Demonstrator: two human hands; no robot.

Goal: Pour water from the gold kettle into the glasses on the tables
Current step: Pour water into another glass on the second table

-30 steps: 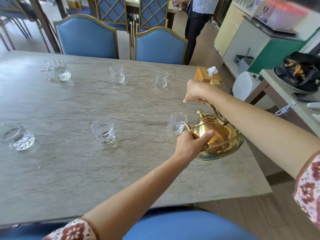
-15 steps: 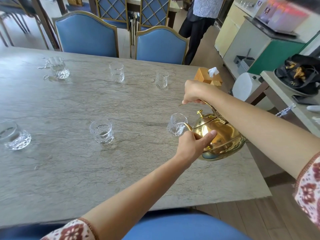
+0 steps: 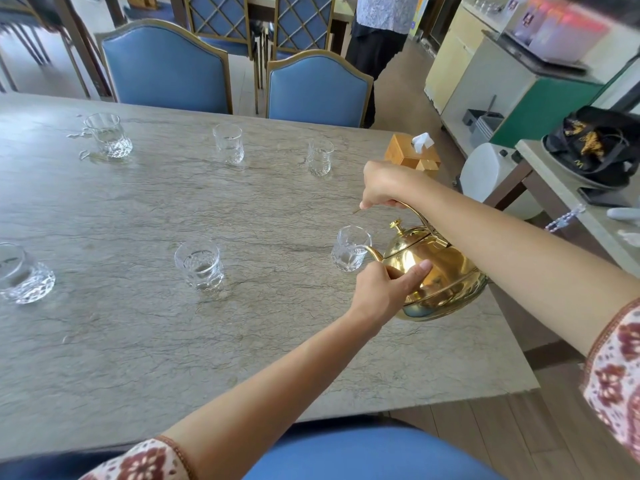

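Observation:
The gold kettle (image 3: pixel 446 271) hangs tilted above the table's right side, its thin spout over the rim of a small clear glass (image 3: pixel 349 252). My right hand (image 3: pixel 384 187) grips the kettle's curved handle from above. My left hand (image 3: pixel 384 289) cups the kettle's near side below the spout, thumb across the belly. Several other clear glasses stand on the grey stone table (image 3: pixel 138 341): one in the near middle (image 3: pixel 199 265), one at the near left edge (image 3: pixel 22 275), and three along the far side (image 3: pixel 107 135), (image 3: pixel 228 143), (image 3: pixel 320 156).
A wooden tissue box (image 3: pixel 412 155) sits at the far right corner. Two blue chairs (image 3: pixel 166 69), (image 3: pixel 317 90) stand behind the table, a person (image 3: pixel 377 36) beyond them. A blue chair back (image 3: pixel 363 455) is just below me. A second table with a black bag (image 3: pixel 599 143) is on the right.
The kettle has shifted slightly, its spout still at the glass; both hands keep their grip. The person in the background has stepped a little to the right.

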